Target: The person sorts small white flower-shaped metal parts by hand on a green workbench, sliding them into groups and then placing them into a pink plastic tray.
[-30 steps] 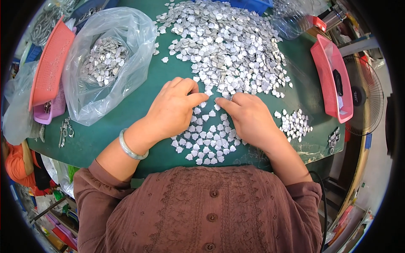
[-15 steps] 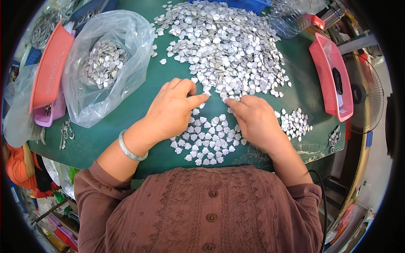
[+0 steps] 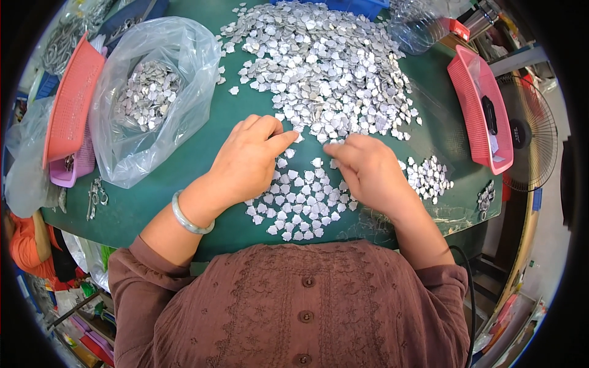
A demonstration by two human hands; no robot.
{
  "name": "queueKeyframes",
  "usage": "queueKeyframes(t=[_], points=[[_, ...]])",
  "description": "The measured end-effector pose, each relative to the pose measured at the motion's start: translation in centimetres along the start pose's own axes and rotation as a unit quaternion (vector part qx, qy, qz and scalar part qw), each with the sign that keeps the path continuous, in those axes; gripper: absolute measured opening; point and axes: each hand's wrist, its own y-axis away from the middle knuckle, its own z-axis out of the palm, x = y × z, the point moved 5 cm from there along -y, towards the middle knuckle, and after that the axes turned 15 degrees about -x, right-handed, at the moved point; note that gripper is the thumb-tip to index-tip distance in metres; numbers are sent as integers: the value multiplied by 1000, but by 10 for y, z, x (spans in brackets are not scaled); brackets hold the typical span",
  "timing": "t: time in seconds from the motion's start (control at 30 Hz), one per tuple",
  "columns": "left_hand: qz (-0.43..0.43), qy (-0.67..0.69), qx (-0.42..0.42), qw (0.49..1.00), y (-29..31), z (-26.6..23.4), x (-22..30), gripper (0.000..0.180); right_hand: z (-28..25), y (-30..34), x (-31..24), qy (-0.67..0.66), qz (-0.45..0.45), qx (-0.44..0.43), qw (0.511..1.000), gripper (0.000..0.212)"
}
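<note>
A large heap of small, flat, silver leaf-shaped metal pieces [image 3: 325, 73] covers the far middle of the green table. At its near edge, my left hand [image 3: 245, 156] has curled fingers, and a silver piece [image 3: 299, 137] shows at the fingertip. My right hand [image 3: 371, 168] is closed just to the right, index finger pointing left; whatever its fingertips hold is hidden. Between my forearms lies a single-layer group of the same pieces [image 3: 300, 205], spread apart. Beside my right wrist is a smaller pile of pieces [image 3: 429, 178].
A clear plastic bag [image 3: 196, 104] holding more pieces stands on the left, beside a tilted coral basket [image 3: 72, 101] and a purple one [image 3: 73, 165]. Metal clasps [image 3: 96, 196] lie near the left edge. On the right are a pink basket [image 3: 481, 110] and a fan [image 3: 531, 132].
A silver piece now lies in the gap between my hands, at the top of the spread group. My right fingertips have drawn slightly away from the heap. The left hand stays nearly in place.
</note>
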Motion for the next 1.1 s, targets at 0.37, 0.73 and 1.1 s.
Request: queueKeyframes(t=[0.37,0.73,1.1], points=[[2,18,15,1000,0,1,-2,41,5,-10,-7,14,-27,-22,999,22],[3,30,11,999,-3,0,-3,41,3,-11,-8,4,-15,-55,998,28],[-19,-5,-11,1000,-1,0,-5,42,5,-12,-8,23,-36,-61,997,23]])
